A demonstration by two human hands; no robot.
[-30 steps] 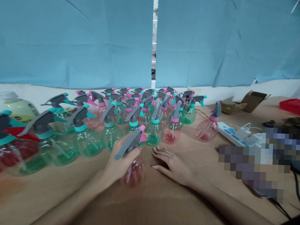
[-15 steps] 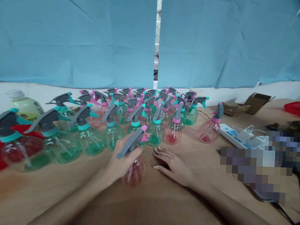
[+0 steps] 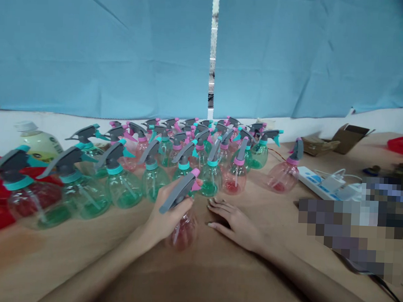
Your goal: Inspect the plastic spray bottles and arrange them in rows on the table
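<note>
The left hand (image 3: 163,214) is wrapped around the neck of a pink spray bottle (image 3: 182,230) standing upright on the bench (image 3: 216,276), just in front of the crowd of spray bottles (image 3: 174,161). The right hand (image 3: 236,221) lies flat and spread, empty, just beside it.

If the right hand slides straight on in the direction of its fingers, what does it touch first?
Probably the green spray bottle in the front row, just beyond the right hand; depth is unclear, so it might instead brush the pink bottle in the left hand.
</note>
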